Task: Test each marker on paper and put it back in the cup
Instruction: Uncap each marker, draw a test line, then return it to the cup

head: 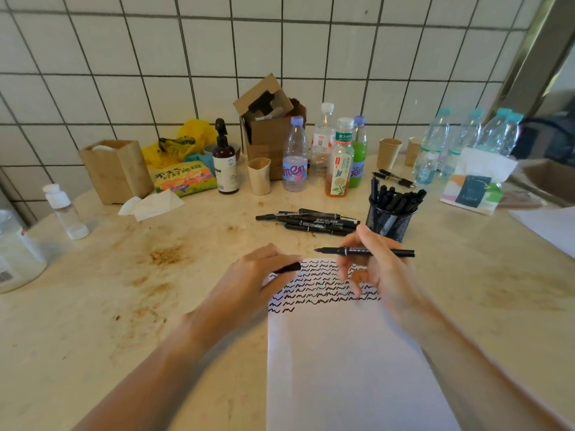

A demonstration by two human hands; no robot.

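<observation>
Mid-task, well past halfway by my read. Right hand pinches a slim black marker between thumb and fingers, held level above the top edge of the white paper sheet, bare tip pointing to frame left, not touching the paper. Left hand has fingers curled round a short black cap at the sheet's upper-left corner. So this marker is uncapped; cannot tell whether its scribble is done yet. Paper shows about eight rows of black squiggles across its top, the last row only begun at left; lower part blank. Black wire-mesh cup, centre-right of frame just behind the right hand, stands upright packed with black markers — likely the tested ones. Loose pile of black markers lies on the stained beige table just left of the cup; likely still to test. Remaining: finish this one, cap it, cup it, then work through the pile.
</observation>
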